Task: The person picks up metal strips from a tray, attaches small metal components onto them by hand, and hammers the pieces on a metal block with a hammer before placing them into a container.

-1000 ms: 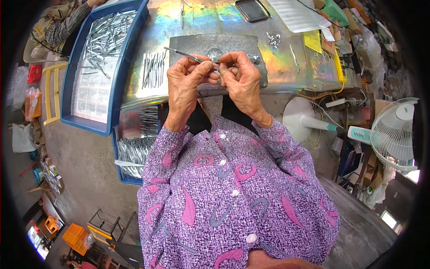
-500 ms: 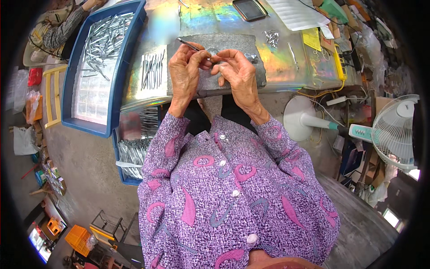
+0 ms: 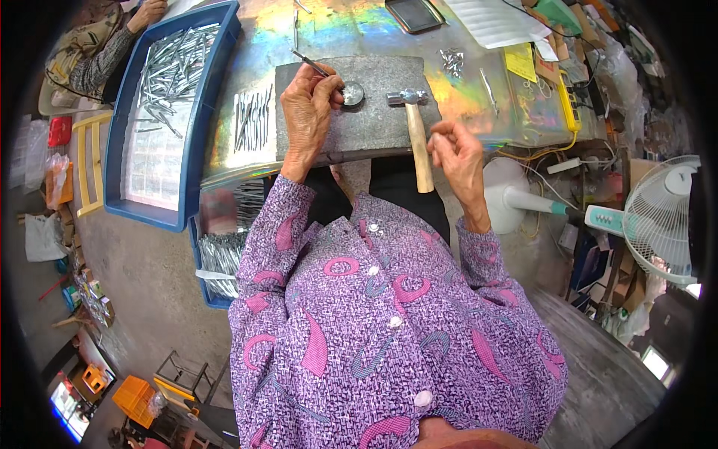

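Observation:
My left hand (image 3: pixel 310 101) is closed in a pinch on a slim dark metal strip (image 3: pixel 308 63). One end sticks out up and left past the fingers; the other reaches toward a small round metal block (image 3: pixel 353 94) on a grey slab (image 3: pixel 381 131). Whether it touches the block I cannot tell. On the slab's right part lies a hammer (image 3: pixel 419 146), its metal head away from me and its wooden handle jutting over the table edge. Just right of that handle, apart from it, my right hand (image 3: pixel 458 153) hovers with loosely bent fingers and nothing visible in them.
Several metal strips lie in a row on white paper (image 3: pixel 254 123) left of the slab. A blue tray (image 3: pixel 188 150) of loose strips stands farther left. Small metal bits (image 3: pixel 452 63) and a dark tray (image 3: pixel 415 15) are beyond. A co-worker's hand (image 3: pixel 147 13) shows far left; a fan (image 3: pixel 662 217) stands right.
My right hand has left the left hand and moved right and nearer me, past the hammer handle. The round block and the hammer now show. My left hand still holds the strip.

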`<state>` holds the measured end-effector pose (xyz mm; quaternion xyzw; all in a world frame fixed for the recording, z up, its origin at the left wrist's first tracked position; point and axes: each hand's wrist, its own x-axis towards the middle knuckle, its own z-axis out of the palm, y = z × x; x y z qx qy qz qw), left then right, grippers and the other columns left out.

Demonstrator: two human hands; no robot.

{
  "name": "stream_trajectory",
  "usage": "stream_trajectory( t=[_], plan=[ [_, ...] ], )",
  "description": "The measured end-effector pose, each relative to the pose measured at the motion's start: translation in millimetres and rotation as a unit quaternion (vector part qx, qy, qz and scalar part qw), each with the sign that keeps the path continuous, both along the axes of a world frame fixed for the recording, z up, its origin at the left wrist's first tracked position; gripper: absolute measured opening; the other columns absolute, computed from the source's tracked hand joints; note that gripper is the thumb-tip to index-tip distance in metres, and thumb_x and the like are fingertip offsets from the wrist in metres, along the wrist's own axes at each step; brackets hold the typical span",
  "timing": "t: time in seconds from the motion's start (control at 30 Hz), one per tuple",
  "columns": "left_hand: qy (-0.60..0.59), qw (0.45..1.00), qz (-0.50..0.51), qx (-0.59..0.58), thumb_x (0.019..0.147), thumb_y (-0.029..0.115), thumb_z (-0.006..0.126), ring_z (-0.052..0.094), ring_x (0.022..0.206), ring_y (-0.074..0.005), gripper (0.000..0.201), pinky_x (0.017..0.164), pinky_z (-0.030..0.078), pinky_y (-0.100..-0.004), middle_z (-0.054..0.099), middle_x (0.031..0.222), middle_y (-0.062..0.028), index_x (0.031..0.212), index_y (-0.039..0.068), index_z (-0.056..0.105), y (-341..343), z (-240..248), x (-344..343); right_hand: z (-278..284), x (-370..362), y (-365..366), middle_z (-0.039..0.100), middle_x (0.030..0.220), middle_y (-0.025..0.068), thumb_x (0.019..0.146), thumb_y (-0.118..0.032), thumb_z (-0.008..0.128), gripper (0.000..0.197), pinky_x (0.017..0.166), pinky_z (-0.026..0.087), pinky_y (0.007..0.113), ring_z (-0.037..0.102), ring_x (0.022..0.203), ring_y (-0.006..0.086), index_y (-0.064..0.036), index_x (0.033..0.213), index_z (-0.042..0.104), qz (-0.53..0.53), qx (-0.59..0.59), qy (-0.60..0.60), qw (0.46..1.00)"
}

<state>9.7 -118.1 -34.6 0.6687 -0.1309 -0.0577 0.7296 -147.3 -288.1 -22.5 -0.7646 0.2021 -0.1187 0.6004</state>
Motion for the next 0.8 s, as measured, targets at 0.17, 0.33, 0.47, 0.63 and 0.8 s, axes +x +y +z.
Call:
stream_trajectory(
  t=[0.17,0.33,0.47,0.63,0.8],
  plan=[
    [-0.002,1.0,-0.007,0.009,0.083,0.003,0.056,0.056,0.054,-0.0053,0.003,0.047,0.045,-0.0191,0.06,0.066,-0.002,0.085,0.002,0.058,0.9,0.6,0.8,-17.3,-17.1,-1.1,0.047,0.057,0.0192,0.09,-0.024,0.051,0.026,0.053,0.042,0.038,0.052,0.052,0.0294,0.0008,0.08,0.053,0.027,-0.184,0.064,0.98],
    [-0.032,0.996,-0.025,0.083,0.086,0.005,0.055,0.058,0.059,-0.0077,0.004,0.052,0.048,-0.0202,0.062,0.071,-0.004,0.088,0.002,0.056,2.4,5.4,-0.1,-26.1,-19.2,0.9,0.051,0.059,0.0146,0.091,-0.029,0.052,0.035,0.05,0.042,0.035,0.055,0.054,0.0218,0.0017,0.075,0.05,0.089,-0.17,0.089,0.977],
    [-0.13,0.978,-0.016,0.164,0.085,0.005,0.055,0.058,0.057,-0.0076,0.003,0.052,0.047,-0.0217,0.061,0.066,-0.0033,0.085,0.002,0.057,0.7,9.2,-1.3,-24.0,-17.1,11.1,0.053,0.062,0.0082,0.091,-0.027,0.051,0.031,0.046,0.041,0.03,0.053,0.052,0.0147,0.0009,0.078,0.053,0.099,0.075,0.076,0.989],
    [-0.186,0.967,-0.03,0.173,0.083,0.002,0.055,0.057,0.054,-0.0088,0.002,0.05,0.045,-0.0229,0.059,0.063,-0.0047,0.083,0.003,0.054,0.1,3.0,0.9,-3.1,-17.2,7.1,0.051,0.068,0.0034,0.09,-0.021,0.053,0.023,0.037,0.032,0.019,0.042,0.047,0.0043,0.0022,0.092,0.053,0.038,0.455,0.072,0.887],
    [-0.271,0.94,-0.03,0.203,0.079,-0.002,0.057,0.056,0.06,-0.0232,0.012,0.052,0.044,-0.0317,0.056,0.068,-0.0102,0.083,0.004,0.047,-0.1,-6.6,4.1,26.5,-7.7,1.6,0.044,0.06,-0.0029,0.092,-0.025,0.05,0.024,0.034,0.025,0.016,0.034,0.043,0.0006,-0.0014,0.095,0.055,0.053,0.239,0.106,0.964]
  ],
)
